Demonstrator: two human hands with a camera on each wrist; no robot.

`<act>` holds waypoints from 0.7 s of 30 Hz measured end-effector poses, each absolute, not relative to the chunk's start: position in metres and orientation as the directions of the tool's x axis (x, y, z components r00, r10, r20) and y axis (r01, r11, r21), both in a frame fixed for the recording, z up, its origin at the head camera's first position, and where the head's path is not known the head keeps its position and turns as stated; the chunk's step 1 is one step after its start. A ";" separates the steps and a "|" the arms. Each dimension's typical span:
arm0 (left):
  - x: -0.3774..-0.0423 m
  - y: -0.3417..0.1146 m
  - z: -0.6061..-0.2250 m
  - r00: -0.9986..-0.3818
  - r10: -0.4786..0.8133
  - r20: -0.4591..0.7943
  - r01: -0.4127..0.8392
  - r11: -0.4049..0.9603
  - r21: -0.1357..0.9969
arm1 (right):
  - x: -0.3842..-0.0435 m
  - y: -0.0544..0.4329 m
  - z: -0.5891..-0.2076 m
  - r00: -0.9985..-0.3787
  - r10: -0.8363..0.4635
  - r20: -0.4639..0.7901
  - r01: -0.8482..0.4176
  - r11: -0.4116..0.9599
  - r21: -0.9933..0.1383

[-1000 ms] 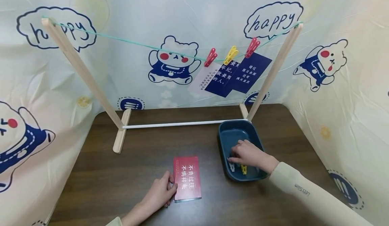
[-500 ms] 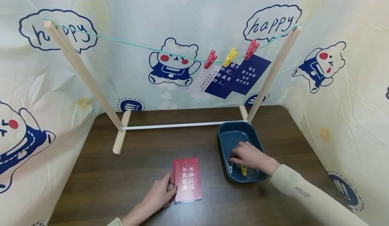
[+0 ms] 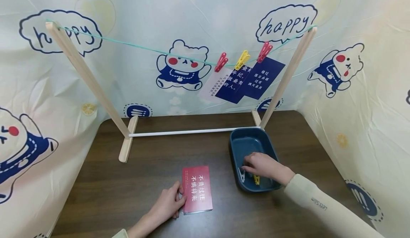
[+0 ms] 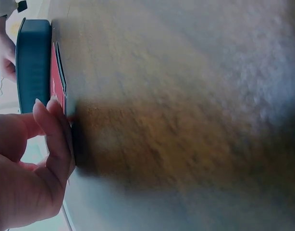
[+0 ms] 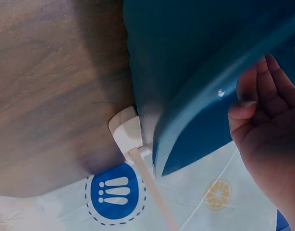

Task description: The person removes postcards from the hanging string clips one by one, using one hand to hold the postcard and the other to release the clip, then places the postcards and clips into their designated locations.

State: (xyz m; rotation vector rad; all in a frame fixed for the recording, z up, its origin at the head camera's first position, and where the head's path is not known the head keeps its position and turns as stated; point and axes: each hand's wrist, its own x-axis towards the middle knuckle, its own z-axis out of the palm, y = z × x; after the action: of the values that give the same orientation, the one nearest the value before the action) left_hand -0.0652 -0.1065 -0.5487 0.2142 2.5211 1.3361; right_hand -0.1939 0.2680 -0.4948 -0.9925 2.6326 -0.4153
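Note:
A red card [image 3: 197, 188] with white writing lies on the table, with another card's edge showing under it. My left hand [image 3: 166, 203] pinches its left edge; in the left wrist view the fingertips meet at the card [image 4: 56, 79]. Inside the blue tray [image 3: 236, 152], my right hand [image 3: 262, 165] bends its fingers down beside a white clothespin [image 3: 242, 176] and a yellow clothespin [image 3: 256, 180]. In the right wrist view this hand [image 5: 272, 110] has curled fingers past the tray's rim [image 5: 205, 91]. I cannot tell whether it grips a clothespin.
Behind stands a wooden frame [image 3: 88, 78] with a green string [image 3: 134, 46] and a white crossbar [image 3: 192, 132]. Two red clothespins and a yellow one [image 3: 242, 60] hold cards [image 3: 264, 77] near the string's right end. A printed curtain [image 3: 144, 14] surrounds the table.
The white clothespin in the tray has turned slightly beside my right thumb. My right hand has shifted only a little; my left hand stays at the red card.

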 end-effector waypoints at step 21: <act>-0.131 -0.109 -0.494 -0.973 0.223 0.066 0.198 0.644 0.739 | -0.217 0.264 -0.409 -0.809 -0.583 0.070 -0.570 0.751 -0.333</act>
State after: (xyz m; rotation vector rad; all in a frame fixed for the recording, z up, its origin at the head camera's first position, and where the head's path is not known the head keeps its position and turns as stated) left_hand -0.1307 -0.1089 -0.4939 0.3610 2.8202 1.2626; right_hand -0.2170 0.2641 -0.4087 -0.9565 2.9032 -0.5333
